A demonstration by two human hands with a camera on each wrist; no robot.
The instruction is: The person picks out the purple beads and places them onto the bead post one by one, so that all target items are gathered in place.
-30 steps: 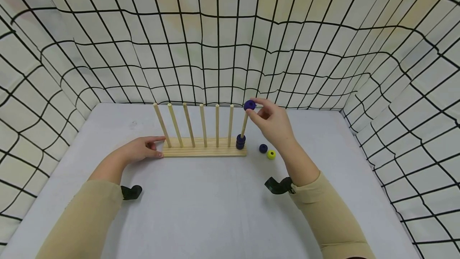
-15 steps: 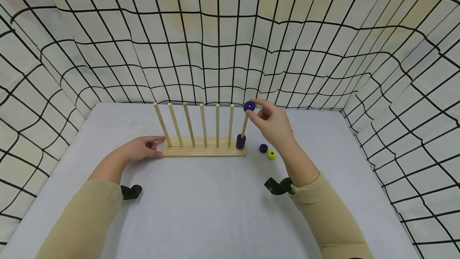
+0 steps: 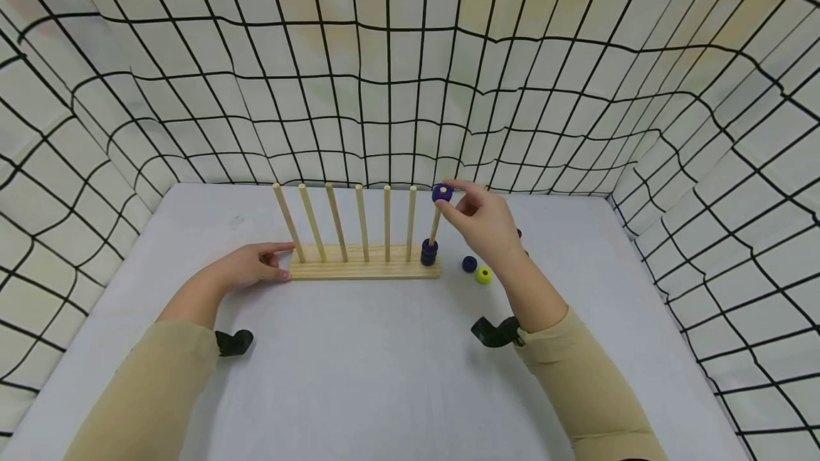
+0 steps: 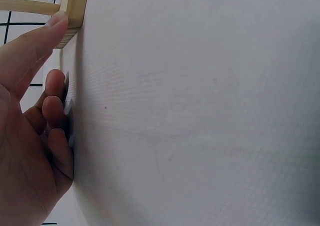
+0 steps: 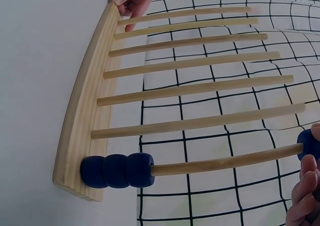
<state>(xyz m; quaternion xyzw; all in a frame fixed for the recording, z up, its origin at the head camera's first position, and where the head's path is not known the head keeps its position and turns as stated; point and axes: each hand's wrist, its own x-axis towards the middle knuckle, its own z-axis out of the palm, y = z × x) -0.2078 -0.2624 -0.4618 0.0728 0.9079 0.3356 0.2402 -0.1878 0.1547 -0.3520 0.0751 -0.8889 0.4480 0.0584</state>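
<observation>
- Blue bead [image 3: 442, 198] sits at the top of the end peg [image 5: 225, 162], right of centre in the head view; I can see the peg's tip through its hole.
- I read the right hand [image 3: 482, 221] as pinching that bead between thumb and index finger.
- The left hand [image 3: 250, 264], left of centre, pinches the wooden base [image 3: 359, 272] at its end between thumb and index finger; its other fingers are curled.
- My main worry is the bead cocking on the peg and jamming, or slipping off, if pulled sideways before it slides down.
- A sideways shove that high could tip or skid the base, should the left hand's hold slacken.
- If released, it could drop hard onto the three blue beads [image 5: 117, 171] at the peg's foot.
- A low forearm sweep could roll the loose blue bead [image 3: 470, 264] and yellow bead [image 3: 483, 275], just right of the base.
- For room, I'd use the bare table [image 3: 359, 368] at lower middle; the net [image 3: 389, 55] fills the upper frame beyond the table's back edge.
</observation>
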